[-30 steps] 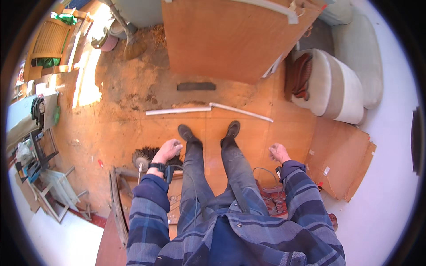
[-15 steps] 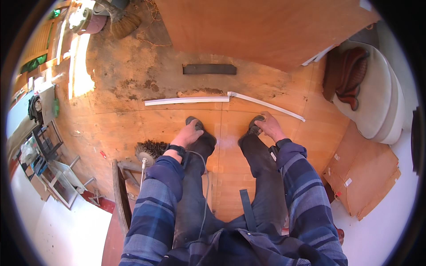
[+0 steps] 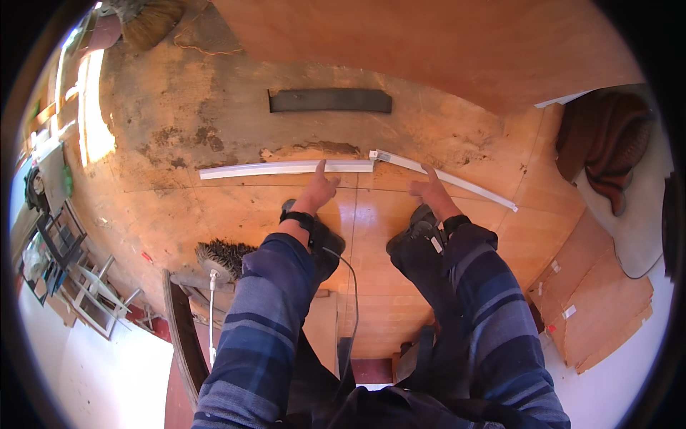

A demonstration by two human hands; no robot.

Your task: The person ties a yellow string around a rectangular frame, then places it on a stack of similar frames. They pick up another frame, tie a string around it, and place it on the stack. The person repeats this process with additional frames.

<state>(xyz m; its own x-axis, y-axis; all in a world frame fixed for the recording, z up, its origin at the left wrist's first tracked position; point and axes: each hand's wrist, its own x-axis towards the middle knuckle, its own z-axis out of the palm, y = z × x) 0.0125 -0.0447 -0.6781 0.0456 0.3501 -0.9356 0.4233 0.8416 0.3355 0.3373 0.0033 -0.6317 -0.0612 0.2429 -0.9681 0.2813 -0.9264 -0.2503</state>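
Note:
On the wooden floor two long white strips, one on the left (image 3: 275, 169) and one on the right (image 3: 464, 186), meet end to end at a slight angle. My left hand (image 3: 315, 193) reaches toward the left strip, its index finger stretched out and its tip over the strip's edge. Whether it touches, I cannot tell. Close to the right strip is my right hand (image 3: 433, 193), index finger extended and thumb out to the side. Neither hand holds anything. Beyond the strips lies a flat dark grey bar (image 3: 330, 101).
A large reddish-brown board (image 3: 429, 43) fills the far side. Left of my legs are a round dark-bristled brush (image 3: 225, 259) and a wooden frame (image 3: 179, 329). A straw broom (image 3: 150, 25) is far left. Right are a pale seat with a dark red cloth (image 3: 618, 143) and a broken brown panel (image 3: 593, 307).
Both hands have moved forward from beside my shoes toward the white strips, with index fingers now extended. My view has come lower and closer to the floor. The strips stay where they were.

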